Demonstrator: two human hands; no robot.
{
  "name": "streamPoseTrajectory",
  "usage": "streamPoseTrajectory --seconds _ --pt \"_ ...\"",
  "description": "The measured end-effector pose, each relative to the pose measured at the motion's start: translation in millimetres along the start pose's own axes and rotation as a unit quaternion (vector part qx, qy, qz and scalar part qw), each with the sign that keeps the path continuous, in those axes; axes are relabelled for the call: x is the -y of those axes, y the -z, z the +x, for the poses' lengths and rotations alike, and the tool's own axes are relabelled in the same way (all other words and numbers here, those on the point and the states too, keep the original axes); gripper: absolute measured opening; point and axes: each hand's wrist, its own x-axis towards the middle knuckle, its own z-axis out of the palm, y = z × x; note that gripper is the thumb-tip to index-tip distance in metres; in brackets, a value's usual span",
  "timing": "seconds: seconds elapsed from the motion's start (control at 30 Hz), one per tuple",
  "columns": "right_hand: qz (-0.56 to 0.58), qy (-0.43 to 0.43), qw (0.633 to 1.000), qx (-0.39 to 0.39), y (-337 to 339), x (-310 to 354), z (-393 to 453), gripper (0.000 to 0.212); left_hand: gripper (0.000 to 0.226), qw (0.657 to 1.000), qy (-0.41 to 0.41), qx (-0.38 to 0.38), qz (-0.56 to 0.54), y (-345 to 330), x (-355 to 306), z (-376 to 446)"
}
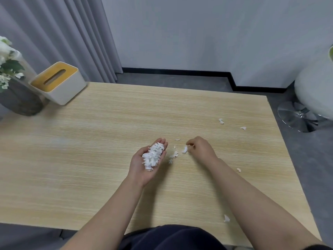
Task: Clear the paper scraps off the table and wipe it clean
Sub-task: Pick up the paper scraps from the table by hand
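My left hand [144, 166] lies palm up over the middle of the wooden table [90, 150], cupping a heap of white paper scraps [153, 156]. Just to its right, my right hand [200, 147] pinches one white scrap [184, 150] between thumb and fingertips at the table surface. A few small scraps [173, 156] lie between the two hands. Single scraps lie further off: two at the far right [221, 121] [243, 128], one beside my right forearm [239, 169], one near the front edge [226, 218].
A white tissue box with a yellow lid [58, 83] stands at the table's back left, next to a dark vase of white flowers [16, 94]. A white chair on a chrome base [304, 112] stands off the table's right edge.
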Motion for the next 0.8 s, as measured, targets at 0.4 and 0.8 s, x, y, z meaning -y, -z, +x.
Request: streamPoseTrajectory --seconds 0.4,0.8 --pt "-0.048 0.016 0.998 -0.029 -19.8 3.4 -0.5 0.017 0.043 1.0 -0.003 -0.012 -0.016 8.8 -2.4 -7.1" --pt "0.167 0.156 0.968 -0.099 26.3 87.6 -52.9 0.008 0.038 0.999 0.004 -0.051 -0.01 2.1 11.2 -0.1"
